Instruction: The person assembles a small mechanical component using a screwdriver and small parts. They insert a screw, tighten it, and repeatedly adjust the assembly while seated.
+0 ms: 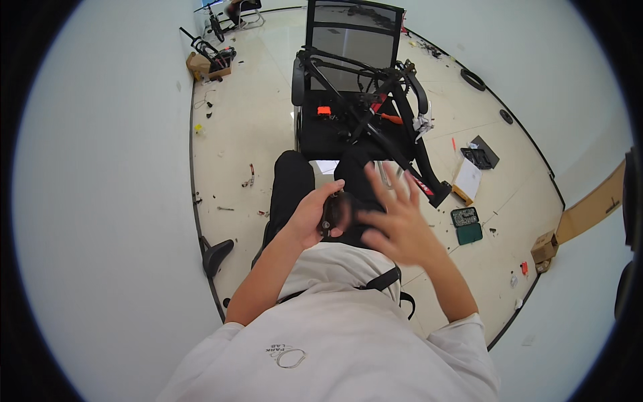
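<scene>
Best to keep the small dark part (333,213) steady over the lap and bring the free hand in slowly, fingertips first. The left hand (309,218) is curled round the part, gripping it just left of centre. The right hand (395,224) is spread wide open beside it, blurred, holding nothing. A bike frame (375,127) rests on the chair (315,134) farther off

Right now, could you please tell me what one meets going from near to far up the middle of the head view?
White shirt → left hand holding a small dark part → black trousers → black office chair carrying a black bicycle frame.
</scene>
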A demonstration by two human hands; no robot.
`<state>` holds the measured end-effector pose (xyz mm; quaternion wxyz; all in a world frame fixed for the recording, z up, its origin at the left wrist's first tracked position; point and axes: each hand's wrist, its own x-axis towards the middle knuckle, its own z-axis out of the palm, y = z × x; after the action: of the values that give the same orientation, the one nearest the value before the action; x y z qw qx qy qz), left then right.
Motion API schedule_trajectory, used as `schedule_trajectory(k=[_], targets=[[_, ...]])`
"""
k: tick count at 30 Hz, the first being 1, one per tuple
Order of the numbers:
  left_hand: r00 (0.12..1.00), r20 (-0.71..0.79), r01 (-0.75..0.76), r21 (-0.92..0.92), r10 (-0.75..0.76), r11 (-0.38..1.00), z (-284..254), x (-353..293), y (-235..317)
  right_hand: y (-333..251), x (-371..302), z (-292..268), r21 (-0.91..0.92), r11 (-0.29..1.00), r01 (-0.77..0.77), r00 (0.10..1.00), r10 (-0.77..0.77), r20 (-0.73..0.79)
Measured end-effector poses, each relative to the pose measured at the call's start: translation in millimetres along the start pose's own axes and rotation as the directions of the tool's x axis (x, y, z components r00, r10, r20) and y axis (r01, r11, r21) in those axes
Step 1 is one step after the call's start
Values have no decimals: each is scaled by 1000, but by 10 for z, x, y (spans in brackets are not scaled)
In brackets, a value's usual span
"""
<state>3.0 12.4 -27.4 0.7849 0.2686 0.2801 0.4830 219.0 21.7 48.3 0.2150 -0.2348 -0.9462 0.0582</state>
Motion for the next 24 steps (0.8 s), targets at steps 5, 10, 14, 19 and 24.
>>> schedule_trajectory(k=[5, 10, 14, 19, 24], targets=[[992, -110, 59, 36, -55, 998, 336, -21, -137, 364, 359, -3, -36, 998, -51, 981, 43, -187], [990, -32, -131, 191, 140, 973, 127, 38, -384, -156, 534, 102, 95, 986, 138, 987, -129, -100], [968, 53, -248, 374, 247, 893, 3, 54, -435, -251, 433, 212, 164, 957, 238, 971, -230, -66], [949, 41, -299, 435, 313, 850, -29, 64, -438, -349, 469, 95, 207, 913, 350, 936, -352, -33], [971, -184, -111, 220, 153, 969, -35, 70, -139, -377, 277, 236, 131, 920, 371, 929, -364, -75]])
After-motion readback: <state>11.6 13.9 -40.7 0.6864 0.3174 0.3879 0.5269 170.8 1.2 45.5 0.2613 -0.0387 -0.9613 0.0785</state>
